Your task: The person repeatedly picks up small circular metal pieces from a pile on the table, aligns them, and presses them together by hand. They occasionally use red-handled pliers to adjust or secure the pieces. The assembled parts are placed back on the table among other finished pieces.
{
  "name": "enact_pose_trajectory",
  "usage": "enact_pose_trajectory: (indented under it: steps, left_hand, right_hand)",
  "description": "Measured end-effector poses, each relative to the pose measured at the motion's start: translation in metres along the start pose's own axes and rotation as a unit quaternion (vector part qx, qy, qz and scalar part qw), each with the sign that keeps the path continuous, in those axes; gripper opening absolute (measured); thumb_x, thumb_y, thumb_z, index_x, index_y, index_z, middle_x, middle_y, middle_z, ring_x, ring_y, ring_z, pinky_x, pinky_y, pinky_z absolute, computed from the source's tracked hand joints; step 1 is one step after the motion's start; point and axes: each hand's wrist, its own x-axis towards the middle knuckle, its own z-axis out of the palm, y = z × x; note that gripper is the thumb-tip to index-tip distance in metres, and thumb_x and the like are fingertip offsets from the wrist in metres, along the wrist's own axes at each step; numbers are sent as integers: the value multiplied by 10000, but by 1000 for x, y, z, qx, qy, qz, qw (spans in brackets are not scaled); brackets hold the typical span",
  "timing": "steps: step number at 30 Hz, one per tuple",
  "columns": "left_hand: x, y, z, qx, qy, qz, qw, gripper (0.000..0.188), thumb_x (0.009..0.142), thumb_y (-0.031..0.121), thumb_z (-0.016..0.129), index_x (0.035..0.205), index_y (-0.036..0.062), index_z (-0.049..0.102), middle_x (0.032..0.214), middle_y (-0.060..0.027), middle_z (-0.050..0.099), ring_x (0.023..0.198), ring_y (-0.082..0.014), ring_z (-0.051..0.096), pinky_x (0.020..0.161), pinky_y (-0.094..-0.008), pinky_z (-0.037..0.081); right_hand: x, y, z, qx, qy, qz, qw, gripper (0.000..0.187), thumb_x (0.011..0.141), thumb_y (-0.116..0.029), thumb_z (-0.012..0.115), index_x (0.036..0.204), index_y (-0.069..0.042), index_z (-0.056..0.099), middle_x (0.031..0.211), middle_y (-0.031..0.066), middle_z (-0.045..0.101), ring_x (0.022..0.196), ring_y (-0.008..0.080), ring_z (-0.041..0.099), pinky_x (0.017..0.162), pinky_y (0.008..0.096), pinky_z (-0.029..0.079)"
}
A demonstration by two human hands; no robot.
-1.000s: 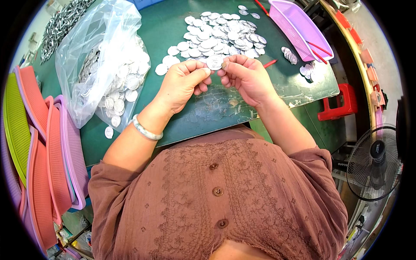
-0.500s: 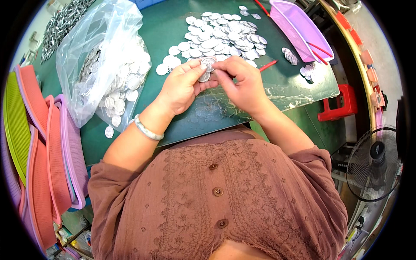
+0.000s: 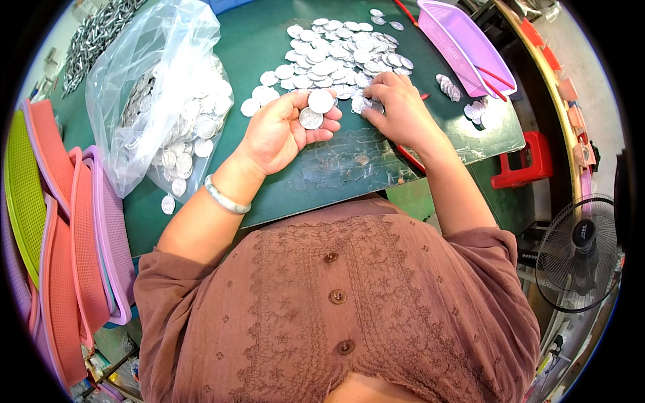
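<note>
My left hand (image 3: 274,131) is turned palm up, its fingers curled under two round silver medallions. The upper medallion (image 3: 320,101) shines white in the light; the lower medallion (image 3: 311,119) shows a raised pattern. To the right, my right hand (image 3: 402,111) is palm down at the near edge of a heap of silver medallions (image 3: 336,57). Its thumb and forefinger are apart, touching a few medallions (image 3: 361,103) on the green table (image 3: 322,168); the other fingertips are partly hidden.
A clear plastic bag (image 3: 158,87) of medallions lies at left, beside stacked pink, green and purple baskets (image 3: 74,235). A purple basket (image 3: 463,47) stands at back right. A red stick (image 3: 411,160) lies by my right wrist. Beyond the table are a red stool (image 3: 531,161) and a fan (image 3: 581,252).
My right hand has left the medallions in my left hand and moved right to the heap's near edge. My left hand has opened a little, showing both medallions.
</note>
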Motion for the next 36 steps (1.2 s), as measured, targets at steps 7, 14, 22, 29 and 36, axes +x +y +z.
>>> enact_pose_trajectory:
  steps: [7, 14, 22, 29, 36]
  left_hand:
    - [-1, -2, -3, 94, 43, 0, 995, 287, 908, 232, 405, 988, -8, 540, 884, -105, 591, 743, -153, 582, 605, -233, 475]
    - [-3, 1, 4, 107, 56, -22, 992, 172, 834, 99, 471, 947, 24, 576, 820, -80, 602, 694, -152, 590, 568, -231, 472]
    - [-5, -3, 9, 145, 78, -16, 986, 181, 843, 89, 496, 1004, 24, 548, 755, -35, 570, 616, -88, 535, 499, -172, 411]
    - [-5, -6, 10, 164, 87, 18, 982, 150, 840, 120, 548, 966, 40, 551, 745, -24, 568, 600, -74, 522, 488, -162, 394]
    - [-5, -7, 9, 154, 94, 35, 983, 120, 819, 141, 584, 879, 38, 572, 725, -27, 581, 587, -78, 526, 497, -182, 399]
  right_hand:
    - [-1, -2, -3, -4, -35, -5, 999, 247, 653, -126, 668, 874, -34, 609, 978, 94, 518, 913, 285, 469, 807, 360, 397]
    - [2, 0, 0, 32, -26, 15, 999, 204, 642, -97, 655, 821, -25, 588, 883, 97, 525, 857, 267, 475, 767, 347, 404]
    - [5, -17, -12, 432, -103, 257, 858, 90, 727, -72, 617, 786, -8, 593, 756, 24, 577, 666, 94, 485, 645, 209, 387]
    - [0, -29, 3, 645, -4, 253, 721, 91, 754, -46, 606, 832, -4, 590, 759, 20, 580, 685, 86, 507, 634, 208, 392]
    - [0, -47, 5, 707, 23, 265, 656, 77, 745, -83, 613, 790, -26, 588, 705, -8, 562, 639, 61, 464, 593, 195, 364]
